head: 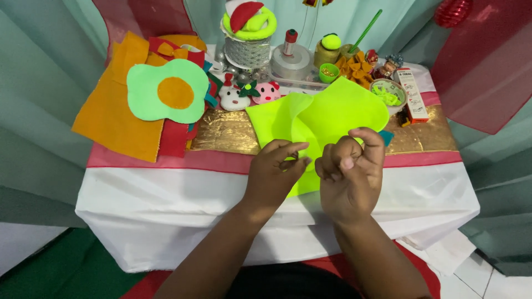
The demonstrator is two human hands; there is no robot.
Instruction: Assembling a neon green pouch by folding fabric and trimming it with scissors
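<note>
White-draped table [166, 205], gold strip across the middle. Neon yellow-green felt sheet [327, 113] lies over the strip, near edge lifted. Left hand [274, 174] pinches that edge; right hand [349, 171] fingers curled, gripping it too. Orange felt [111, 119] far left.

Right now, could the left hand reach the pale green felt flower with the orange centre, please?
Probably yes. The left hand is pinching the neon yellow felt, but nothing stands between it and the felt flower, which lies uncovered atop the orange felt up-left.
</note>
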